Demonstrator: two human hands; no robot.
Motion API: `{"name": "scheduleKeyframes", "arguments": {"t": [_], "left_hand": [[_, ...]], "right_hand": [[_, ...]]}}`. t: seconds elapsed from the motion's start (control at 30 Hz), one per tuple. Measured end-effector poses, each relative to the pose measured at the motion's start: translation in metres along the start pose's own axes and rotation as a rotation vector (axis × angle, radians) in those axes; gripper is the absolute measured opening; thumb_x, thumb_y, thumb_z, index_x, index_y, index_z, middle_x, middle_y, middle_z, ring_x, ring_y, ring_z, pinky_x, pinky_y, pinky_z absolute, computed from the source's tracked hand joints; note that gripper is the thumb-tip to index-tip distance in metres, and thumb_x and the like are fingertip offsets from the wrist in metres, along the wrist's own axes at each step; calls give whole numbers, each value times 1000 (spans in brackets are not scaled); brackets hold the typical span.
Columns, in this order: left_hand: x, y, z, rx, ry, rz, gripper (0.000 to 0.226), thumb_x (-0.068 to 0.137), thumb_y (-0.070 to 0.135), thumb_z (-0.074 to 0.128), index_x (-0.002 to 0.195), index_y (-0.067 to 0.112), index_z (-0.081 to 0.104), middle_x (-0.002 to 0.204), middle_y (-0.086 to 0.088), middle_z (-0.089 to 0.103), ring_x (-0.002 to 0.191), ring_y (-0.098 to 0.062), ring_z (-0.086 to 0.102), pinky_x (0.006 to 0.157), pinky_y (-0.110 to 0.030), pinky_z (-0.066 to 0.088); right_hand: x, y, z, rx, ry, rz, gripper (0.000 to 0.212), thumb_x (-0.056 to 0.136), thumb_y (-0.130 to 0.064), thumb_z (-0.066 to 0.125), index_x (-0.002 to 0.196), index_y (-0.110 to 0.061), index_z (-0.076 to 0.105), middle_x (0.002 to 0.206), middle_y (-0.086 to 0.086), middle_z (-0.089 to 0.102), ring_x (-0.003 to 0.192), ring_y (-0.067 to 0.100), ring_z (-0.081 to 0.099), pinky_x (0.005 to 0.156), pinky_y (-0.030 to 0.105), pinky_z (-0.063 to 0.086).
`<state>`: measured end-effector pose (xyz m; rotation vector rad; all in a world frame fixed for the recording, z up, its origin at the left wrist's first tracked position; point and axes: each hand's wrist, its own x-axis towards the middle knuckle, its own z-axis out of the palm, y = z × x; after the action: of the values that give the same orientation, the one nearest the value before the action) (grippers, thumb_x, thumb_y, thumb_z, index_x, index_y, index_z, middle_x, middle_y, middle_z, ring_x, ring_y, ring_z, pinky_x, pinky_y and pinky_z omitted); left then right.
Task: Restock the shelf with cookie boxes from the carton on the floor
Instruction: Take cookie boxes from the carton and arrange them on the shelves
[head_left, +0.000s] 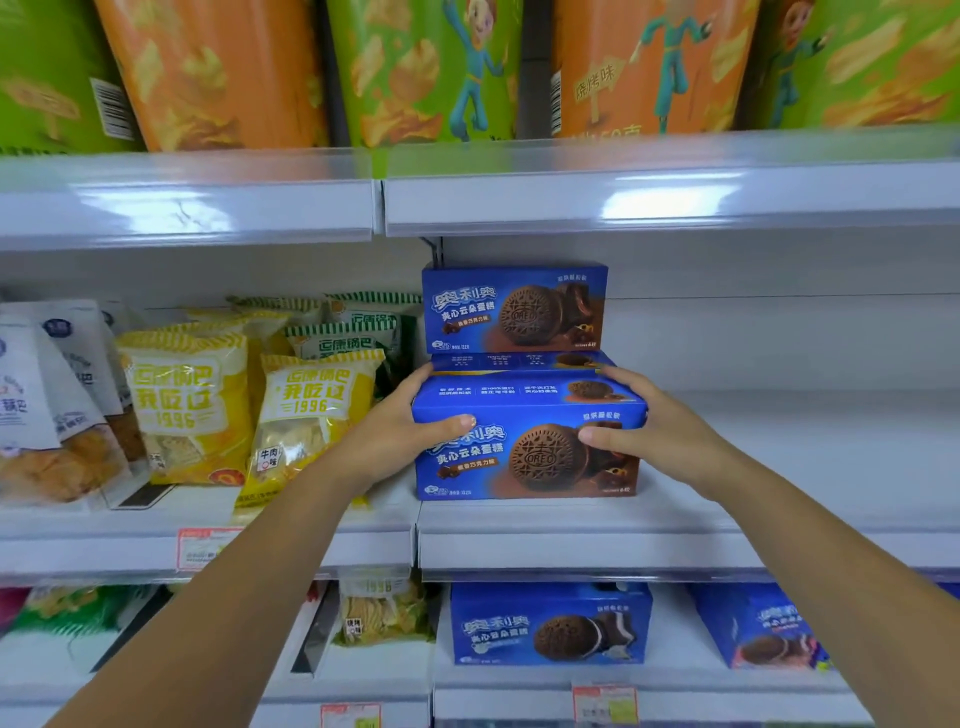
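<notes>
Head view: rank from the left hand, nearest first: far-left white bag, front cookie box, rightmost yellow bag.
1. front cookie box, gripped by the left hand.
2. rightmost yellow bag, just left.
3. far-left white bag, shelf's far side.

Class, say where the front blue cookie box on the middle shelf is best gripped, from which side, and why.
Grip the front cookie box by its two short ends, reaching in from the aisle, as the left hand and right hand do. It lies long and low, broad face forward, with stacked boxes close behind.
</notes>
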<state>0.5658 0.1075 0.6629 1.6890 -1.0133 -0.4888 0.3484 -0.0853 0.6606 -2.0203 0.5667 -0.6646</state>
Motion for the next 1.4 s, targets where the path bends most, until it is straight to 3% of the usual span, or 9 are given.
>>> {"name": "scheduleKeyframes", "arguments": {"t": [0.2, 0.33, 0.43, 0.57, 0.7, 0.93, 1.0, 1.1, 1.4], "left_hand": [[-10, 8, 8, -25, 63, 65, 82, 83, 15, 76, 150, 27, 30, 103, 28, 62, 82, 8, 69, 60, -13, 54], [-23, 19, 33, 392, 323, 321, 81, 81, 34, 79, 150, 26, 36, 156, 7, 34, 139, -6, 38, 107, -20, 39], [-41, 27, 81, 561, 395, 685, 62, 85, 34, 73, 140, 13, 52, 154, -3, 40, 147, -16, 29, 118, -19, 21], [-69, 14, 172, 538, 288, 865, 42, 87, 20, 69, 126, 6, 62, 140, -8, 54, 136, -20, 45, 116, -35, 33], [-114, -45, 292, 464, 5, 608, 40, 88, 30, 62, 125, 15, 63, 126, 11, 58, 116, -6, 54, 102, -20, 42], [-228, -259, 491, 450, -620, -274, 63, 88, 44, 63, 143, 20, 47, 148, 0, 45, 137, -20, 43, 114, -37, 35], [-265, -318, 524, 456, -631, -507, 85, 76, 61, 58, 144, 12, 45, 148, -9, 45, 136, -25, 44, 113, -32, 33], [-316, -389, 554, 491, -633, -793, 79, 80, 45, 72, 143, 6, 45, 144, -16, 47, 132, -27, 48, 106, -27, 32], [-375, -560, 596, 612, -515, -874, 74, 83, 18, 76, 146, 6, 40, 147, -18, 41, 135, -35, 42, 111, -38, 33]], "right_hand": [[-9, 3, -1, 52, 27, -27, 93, 73, -36, 79, 146, -44, 22, 130, -19, 52, 105, -1, 60, 70, 15, 53], [-35, 20, -15, 27, 267, -151, 80, 79, -31, 76, 146, -33, 31, 144, -5, 44, 125, 9, 47, 101, 28, 44], [-72, 39, -34, 59, 481, -282, 52, 84, -22, 73, 131, -25, 50, 117, -4, 60, 104, 8, 59, 87, 22, 49], [-140, 95, -65, 43, 562, -238, 26, 89, -14, 63, 112, -24, 58, 97, -6, 63, 83, 3, 59, 74, 13, 45], [-221, 197, -90, -20, 450, -35, 18, 93, -11, 59, 106, -24, 61, 91, -9, 63, 79, 2, 58, 68, 13, 43], [-358, 442, -90, -180, 8, 562, 22, 93, -9, 57, 109, -22, 63, 97, -2, 64, 74, 2, 59, 70, 23, 50], [-393, 501, -80, -223, -106, 728, 25, 91, -15, 59, 114, -23, 63, 107, -4, 64, 74, 0, 58, 62, 9, 43], [-441, 575, -54, -236, -255, 911, 32, 89, -18, 63, 121, -20, 62, 118, -1, 63, 93, 14, 61, 71, 20, 44], [-505, 726, 99, -207, -534, 1104, 52, 90, -30, 64, 137, -13, 48, 131, 10, 58, 96, 25, 61, 81, 31, 46]]}}
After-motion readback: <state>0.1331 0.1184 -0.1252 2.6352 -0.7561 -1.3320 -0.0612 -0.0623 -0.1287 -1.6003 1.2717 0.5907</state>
